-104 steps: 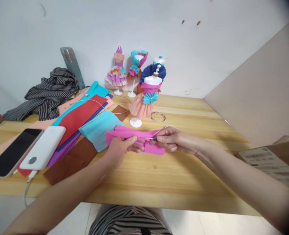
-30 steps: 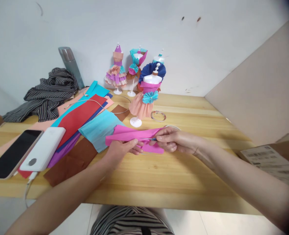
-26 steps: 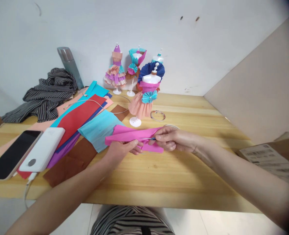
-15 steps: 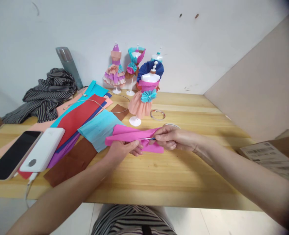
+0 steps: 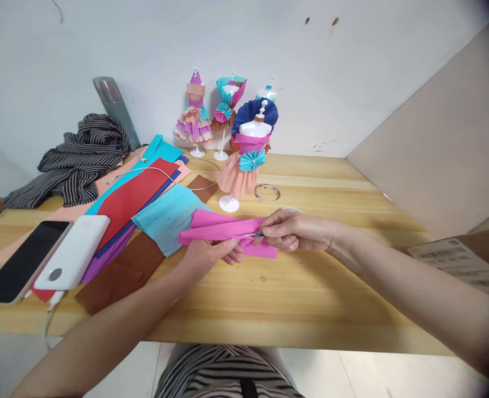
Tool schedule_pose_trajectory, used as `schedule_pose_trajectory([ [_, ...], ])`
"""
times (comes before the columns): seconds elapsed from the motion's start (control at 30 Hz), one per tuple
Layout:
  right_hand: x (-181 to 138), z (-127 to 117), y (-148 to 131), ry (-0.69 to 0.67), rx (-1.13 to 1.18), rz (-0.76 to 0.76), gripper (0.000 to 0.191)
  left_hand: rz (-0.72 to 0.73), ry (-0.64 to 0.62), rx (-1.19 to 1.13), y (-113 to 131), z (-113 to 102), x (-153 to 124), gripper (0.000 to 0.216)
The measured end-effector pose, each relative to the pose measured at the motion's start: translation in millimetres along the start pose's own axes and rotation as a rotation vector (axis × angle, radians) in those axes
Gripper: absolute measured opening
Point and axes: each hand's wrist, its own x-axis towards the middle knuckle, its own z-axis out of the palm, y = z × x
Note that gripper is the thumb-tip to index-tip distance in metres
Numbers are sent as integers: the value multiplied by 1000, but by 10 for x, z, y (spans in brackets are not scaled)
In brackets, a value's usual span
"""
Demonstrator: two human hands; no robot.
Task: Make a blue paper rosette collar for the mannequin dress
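Note:
A folded strip of pink paper (image 5: 217, 228) is held just above the wooden table (image 5: 294, 287). My left hand (image 5: 205, 257) pinches its lower edge from below, thumb on top. My right hand (image 5: 294, 230) is closed on small scissors (image 5: 253, 234), whose thin metal blades and blue handle part point left into the pink paper. A loose pink piece (image 5: 261, 250) lies under the hands on the table.
Coloured paper sheets (image 5: 142, 199) spread at the left, with a white power bank (image 5: 73, 251) and a phone (image 5: 20, 268). Paper-dressed mannequins (image 5: 246, 155) stand behind, beside a tape ring (image 5: 267, 192). A striped cloth (image 5: 82, 157), a grey flask (image 5: 115, 110) and a cardboard box (image 5: 463, 262) sit at the edges.
Both hands keep their grip on paper and scissors and have barely shifted. The view has tilted slightly, so the scene sits a little lower and to the left.

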Motion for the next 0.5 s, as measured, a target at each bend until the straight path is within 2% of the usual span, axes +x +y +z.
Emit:
schedule_pose_trajectory([
  [0.2,4,-7,25,-33,-12,-15,32,2,-16,21,-10,-7,-4,34],
  [0.5,7,11,55,-38,-64,-83,38,-3,-63,-22,-44,-12,-2,37],
])
